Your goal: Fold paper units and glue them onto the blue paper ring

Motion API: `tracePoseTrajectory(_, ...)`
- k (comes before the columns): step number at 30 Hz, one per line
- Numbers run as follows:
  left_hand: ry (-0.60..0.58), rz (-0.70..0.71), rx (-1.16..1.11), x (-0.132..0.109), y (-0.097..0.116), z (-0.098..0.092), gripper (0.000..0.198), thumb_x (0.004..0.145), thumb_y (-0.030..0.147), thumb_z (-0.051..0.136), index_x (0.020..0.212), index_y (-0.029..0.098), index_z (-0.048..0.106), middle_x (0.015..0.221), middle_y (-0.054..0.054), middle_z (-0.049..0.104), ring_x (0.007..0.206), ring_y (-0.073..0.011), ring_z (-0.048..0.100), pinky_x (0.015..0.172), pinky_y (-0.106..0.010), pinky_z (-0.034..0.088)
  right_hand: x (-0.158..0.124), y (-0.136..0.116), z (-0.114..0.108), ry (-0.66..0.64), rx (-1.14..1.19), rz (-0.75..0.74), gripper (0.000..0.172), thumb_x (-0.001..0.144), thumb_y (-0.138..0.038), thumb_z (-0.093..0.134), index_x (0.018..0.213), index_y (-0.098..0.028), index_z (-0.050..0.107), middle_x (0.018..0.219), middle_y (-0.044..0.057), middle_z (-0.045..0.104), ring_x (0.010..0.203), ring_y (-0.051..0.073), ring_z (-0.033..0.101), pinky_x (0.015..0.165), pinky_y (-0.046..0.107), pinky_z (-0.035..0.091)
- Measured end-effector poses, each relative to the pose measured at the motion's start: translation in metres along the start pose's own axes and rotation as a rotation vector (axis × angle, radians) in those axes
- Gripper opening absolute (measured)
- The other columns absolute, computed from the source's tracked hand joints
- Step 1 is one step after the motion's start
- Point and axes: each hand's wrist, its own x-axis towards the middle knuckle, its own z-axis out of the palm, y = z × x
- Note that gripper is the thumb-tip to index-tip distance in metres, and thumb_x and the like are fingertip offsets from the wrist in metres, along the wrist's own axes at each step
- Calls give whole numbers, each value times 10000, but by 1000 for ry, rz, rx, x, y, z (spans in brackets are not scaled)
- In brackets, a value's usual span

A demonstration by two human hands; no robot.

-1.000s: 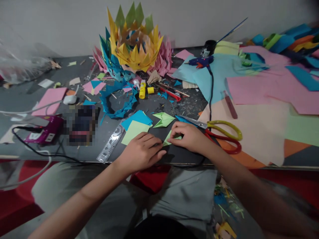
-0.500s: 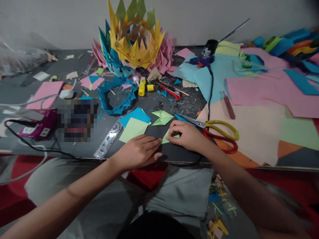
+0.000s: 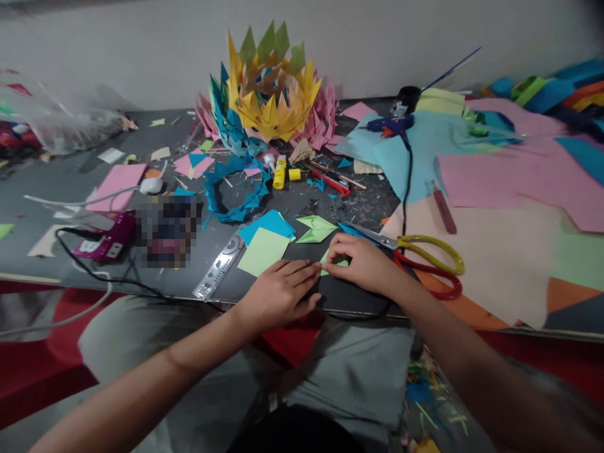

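Just below the frame's middle, our left hand [image 3: 285, 290] lies flat-fingered, tips at the edge of a small green paper [image 3: 324, 257], probably steadying it; our right hand [image 3: 361, 261] curls over it, pinching or pressing, we cannot tell. The scissors [image 3: 395, 244] lie just right, likely for easy reach.

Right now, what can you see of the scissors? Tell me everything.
The scissors lie beside the right hand, ungripped, metal-looking blades pointing left and away from the person, with what looks like blue paper along them. The plastic-looking handles lie to the right, partly over beige paper: one loop yellow, the nearer one red, partly hidden by the right forearm. Whether the blades are closed is unclear.
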Motion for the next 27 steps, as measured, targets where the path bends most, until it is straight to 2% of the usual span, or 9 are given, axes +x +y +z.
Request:
tracePoseTrajectory(9,30,-148,1,-5,8,1,244,847,248,453,1030,200,607,1105,30,625,1042,-187,558,795,-321,433,-4,4,-1,-79,49,-10,107,761,-231,618,746,-185,523,827,4,504,798,144,506,725,259,388)
tracePoseTrajectory(15,18,-151,-14,-5,4,1,243,841,237,446,1021,214,607,1127,53,611,1080,-203,535,812,-343,426,-9,11,-9,-93,75,16,40,808,-204,544,796,-205,506,901,11,491,874,152,500,808,289,380)
tracePoseTrajectory(21,65,-189,6,-14,14,6,253,842,226,447,1042,191,598,1157,21,596,1104,-190,517,872,-342,404,-12,11,-15,-163,119,37,60,801,-152,517,785,-209,518,931,9,499,848,137,502,792,275,385)
tracePoseTrajectory(24,116,-256,11,-21,17,4,213,825,209,475,977,179,622,1125,-1,617,1074,-198,534,881,-351,400,-12,12,-14,-152,124,27,72,800,-146,507,763,-206,519,923,11,503,848,138,509,795,277,385)
tracePoseTrajectory(27,141,-322,-41,-18,17,-14,142,807,196,500,809,183,641,1066,-9,644,1011,-212,565,856,-373,417,-12,13,-13,-151,130,10,73,800,-144,509,763,-205,525,926,15,509,860,139,513,794,276,388)
